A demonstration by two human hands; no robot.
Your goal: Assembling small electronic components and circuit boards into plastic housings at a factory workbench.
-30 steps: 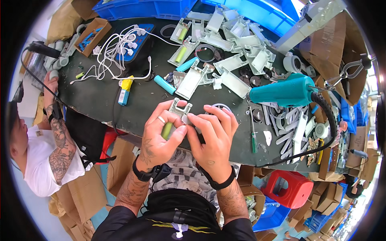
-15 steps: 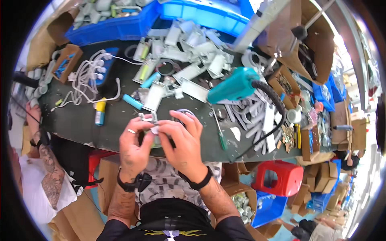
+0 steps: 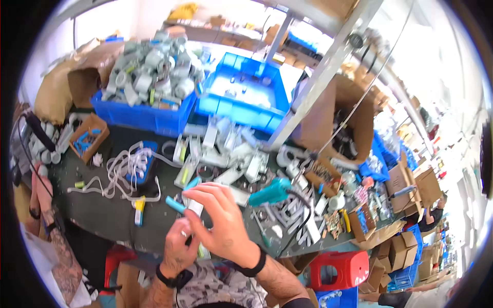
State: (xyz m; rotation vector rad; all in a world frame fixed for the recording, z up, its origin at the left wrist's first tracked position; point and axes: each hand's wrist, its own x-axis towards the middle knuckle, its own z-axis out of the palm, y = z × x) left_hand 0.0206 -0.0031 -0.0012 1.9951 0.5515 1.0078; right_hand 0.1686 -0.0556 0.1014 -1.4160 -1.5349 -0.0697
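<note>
My left hand (image 3: 178, 247) is curled closed near the front edge of the dark table; whatever is in its fingers is hidden. Just right of it and slightly higher, my right hand (image 3: 222, 226) has its fingers stretched out to the left, thumb apart, with nothing visible in it. Beyond the hands lie a light-blue cylinder (image 3: 175, 204) and a heap of pale grey plastic housings (image 3: 221, 149). A teal power tool (image 3: 270, 192) with a black cord lies to the right. Left of my hands is a yellow-and-blue tube (image 3: 138, 211).
White cables (image 3: 110, 177) lie tangled at the left. Behind stand a heaped blue bin (image 3: 149, 114) and another blue bin (image 3: 246, 105). A slanted metal post (image 3: 321, 82) rises at the back right. A red stool (image 3: 341, 269) stands below. Someone's tattooed arm (image 3: 64, 251) is at far left.
The view has tilted up, bringing in more of the background. My hands held a small metal part between them; now my right hand's fingers are spread and the part is out of sight.
</note>
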